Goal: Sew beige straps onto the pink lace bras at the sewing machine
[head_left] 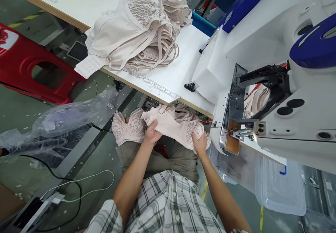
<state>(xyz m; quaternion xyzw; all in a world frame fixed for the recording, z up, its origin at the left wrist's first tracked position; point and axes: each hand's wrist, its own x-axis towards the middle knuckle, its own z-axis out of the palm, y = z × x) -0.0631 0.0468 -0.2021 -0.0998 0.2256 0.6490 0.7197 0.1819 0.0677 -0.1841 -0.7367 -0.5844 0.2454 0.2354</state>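
Over my lap I hold a beige lace bra [175,128] stretched between both hands. My left hand [152,132] is closed on its plain band, with the thumb on top. My right hand [200,142] grips the lace cup at the other end. Another lace bra [130,128] lies across my left thigh, just left of my left hand. Loops of strap bunch up behind the held bra, close under the table edge. On the white table ahead sits a large pile of matching bras [139,30], their straps hanging in layers.
A white sewing machine [283,121] with blue parts stands at the right, its presser area near my right hand. A ruler strip [157,85] runs along the table edge [194,106]. A red stool [52,68] and plastic-wrapped goods [70,121] are at the left; a clear bin [280,187] stands lower right.
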